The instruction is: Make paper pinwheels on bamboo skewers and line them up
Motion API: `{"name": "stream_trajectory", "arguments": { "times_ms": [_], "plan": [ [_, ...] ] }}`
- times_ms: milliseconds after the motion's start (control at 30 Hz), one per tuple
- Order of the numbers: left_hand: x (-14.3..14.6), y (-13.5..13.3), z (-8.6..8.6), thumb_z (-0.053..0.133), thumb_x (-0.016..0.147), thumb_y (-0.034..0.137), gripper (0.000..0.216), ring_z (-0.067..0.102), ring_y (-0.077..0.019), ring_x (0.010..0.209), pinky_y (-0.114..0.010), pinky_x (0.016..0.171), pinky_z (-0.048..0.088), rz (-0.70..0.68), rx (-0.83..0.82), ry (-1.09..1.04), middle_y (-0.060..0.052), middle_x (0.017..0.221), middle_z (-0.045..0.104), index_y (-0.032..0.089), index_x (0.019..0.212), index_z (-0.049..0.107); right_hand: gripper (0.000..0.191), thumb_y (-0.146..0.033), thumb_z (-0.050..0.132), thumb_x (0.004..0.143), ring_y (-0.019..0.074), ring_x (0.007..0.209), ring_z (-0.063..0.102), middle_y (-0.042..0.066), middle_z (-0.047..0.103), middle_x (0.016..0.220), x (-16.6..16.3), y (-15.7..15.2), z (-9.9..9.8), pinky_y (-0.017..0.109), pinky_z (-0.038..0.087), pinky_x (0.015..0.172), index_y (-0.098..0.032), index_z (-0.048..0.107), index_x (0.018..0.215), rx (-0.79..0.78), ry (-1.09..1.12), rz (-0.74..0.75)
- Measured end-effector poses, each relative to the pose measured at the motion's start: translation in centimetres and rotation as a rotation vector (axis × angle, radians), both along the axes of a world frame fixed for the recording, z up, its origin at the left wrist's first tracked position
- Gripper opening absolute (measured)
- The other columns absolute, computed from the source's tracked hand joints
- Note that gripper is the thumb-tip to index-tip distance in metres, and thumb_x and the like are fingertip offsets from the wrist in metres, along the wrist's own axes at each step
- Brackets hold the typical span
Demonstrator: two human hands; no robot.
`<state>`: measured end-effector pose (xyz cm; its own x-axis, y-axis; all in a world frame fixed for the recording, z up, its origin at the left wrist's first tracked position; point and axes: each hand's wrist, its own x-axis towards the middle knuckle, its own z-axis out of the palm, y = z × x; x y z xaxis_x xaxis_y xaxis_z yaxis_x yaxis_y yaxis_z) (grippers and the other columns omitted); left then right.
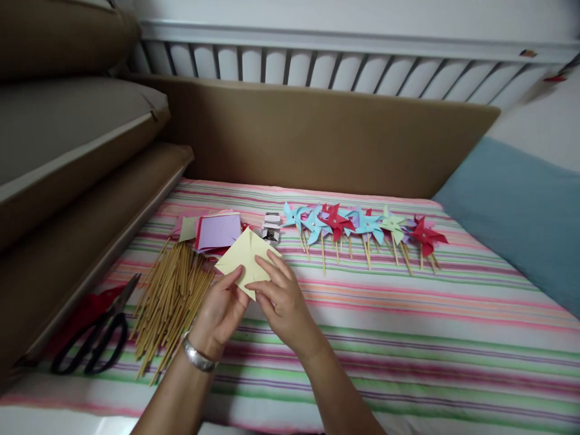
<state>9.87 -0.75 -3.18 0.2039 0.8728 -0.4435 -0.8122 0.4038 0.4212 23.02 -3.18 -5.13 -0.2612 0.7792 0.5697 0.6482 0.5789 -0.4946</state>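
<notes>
A pale yellow paper square (242, 254) is held up just above the striped bed cover, one corner pointing down. My left hand (220, 311) pinches its lower left edge; a silver bracelet is on that wrist. My right hand (281, 297) grips its right side, fingers laid across the sheet. Left of my hands lies a pile of thin wooden sticks (170, 299). Behind the sheet lies a stack of coloured paper squares (216, 232), purple on top.
A row of finished paper pinwheels (362, 226) on sticks lies across the striped cover (408, 326). Black-handled scissors (97, 338) rest at the left edge on red paper. A small white object (271, 226) sits by the stack. Brown cushions stand left and behind, a blue pillow (516, 211) right.
</notes>
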Motion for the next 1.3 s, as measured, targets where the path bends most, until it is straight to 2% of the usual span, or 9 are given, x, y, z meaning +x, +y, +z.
{"name": "stream_trajectory", "arguments": {
  "times_ms": [300,400,533,667,800,900,1133,1300],
  "plan": [
    [0.0,0.4,-0.5,0.045,0.086,0.005,0.031,0.068,-0.0144,0.081,-0.021,0.069,0.056,-0.013,0.006,-0.064,-0.011,0.090,0.072,0.005,0.114,0.058,0.019,-0.012,0.052,0.082,0.0249,0.131,0.036,0.007,0.056,0.129,-0.1,0.2,-0.5,0.052,0.032,0.105,-0.023,0.067,0.088,0.036,-0.025,-0.018],
    [-0.2,0.4,-0.9,0.048,0.084,0.007,0.029,0.068,-0.0145,0.075,-0.021,0.061,0.055,-0.028,0.049,-0.039,-0.010,0.092,0.072,0.009,0.110,0.061,0.017,-0.014,0.053,0.083,0.0246,0.128,0.041,0.007,0.059,0.124,-0.3,0.2,-0.8,0.051,0.033,0.105,-0.023,0.067,0.087,0.043,0.009,-0.027],
    [-0.2,0.5,-1.9,0.062,0.075,0.011,0.025,0.066,-0.0139,0.066,-0.020,0.048,0.050,-0.007,0.113,0.127,-0.007,0.090,0.072,0.012,0.100,0.065,0.013,-0.016,0.056,0.082,0.0241,0.120,0.048,0.007,0.064,0.113,-0.7,0.1,-0.9,0.048,0.037,0.101,-0.023,0.067,0.085,0.001,0.104,-0.038],
    [0.3,0.4,-2.6,0.073,0.066,0.016,0.024,0.066,-0.0147,0.071,-0.021,0.059,0.051,0.068,0.187,0.293,-0.005,0.087,0.073,0.014,0.089,0.068,0.009,-0.018,0.061,0.079,0.0228,0.102,0.056,0.006,0.065,0.098,-0.8,0.2,-0.7,0.041,0.047,0.088,-0.025,0.067,0.080,-0.108,0.221,-0.096],
    [1.1,0.0,-2.7,0.075,0.064,0.022,0.024,0.067,-0.0189,0.079,-0.025,0.067,0.050,0.039,0.218,0.377,-0.008,0.087,0.073,0.013,0.085,0.069,0.005,-0.020,0.064,0.075,0.0215,0.087,0.058,0.004,0.062,0.083,-0.4,0.3,-0.7,0.035,0.051,0.073,-0.024,0.067,0.074,-0.243,0.320,-0.176],
    [1.6,-0.2,-2.7,0.076,0.063,0.023,0.026,0.067,-0.0218,0.083,-0.027,0.067,0.050,0.034,0.211,0.414,-0.009,0.087,0.073,0.012,0.086,0.069,0.005,-0.020,0.066,0.072,0.0208,0.082,0.058,0.003,0.061,0.077,-0.1,0.5,-0.8,0.033,0.050,0.071,-0.023,0.065,0.069,-0.305,0.389,-0.224],
    [2.1,-0.6,-2.9,0.075,0.063,0.022,0.026,0.066,-0.0161,0.071,-0.024,0.062,0.049,0.002,0.210,0.415,-0.006,0.083,0.073,0.014,0.088,0.070,0.005,-0.020,0.064,0.072,0.0180,0.075,0.058,0.001,0.060,0.072,0.3,0.9,-1.2,0.029,0.047,0.067,-0.022,0.063,0.067,-0.385,0.454,-0.288],
    [2.1,-0.7,-3.0,0.074,0.065,0.023,0.025,0.065,-0.0137,0.069,-0.022,0.061,0.048,-0.023,0.219,0.396,-0.005,0.085,0.073,0.014,0.088,0.070,0.005,-0.021,0.062,0.071,0.0172,0.073,0.058,0.001,0.060,0.072,0.4,1.0,-1.3,0.028,0.047,0.065,-0.022,0.062,0.066,-0.387,0.470,-0.306]
  ]
}}
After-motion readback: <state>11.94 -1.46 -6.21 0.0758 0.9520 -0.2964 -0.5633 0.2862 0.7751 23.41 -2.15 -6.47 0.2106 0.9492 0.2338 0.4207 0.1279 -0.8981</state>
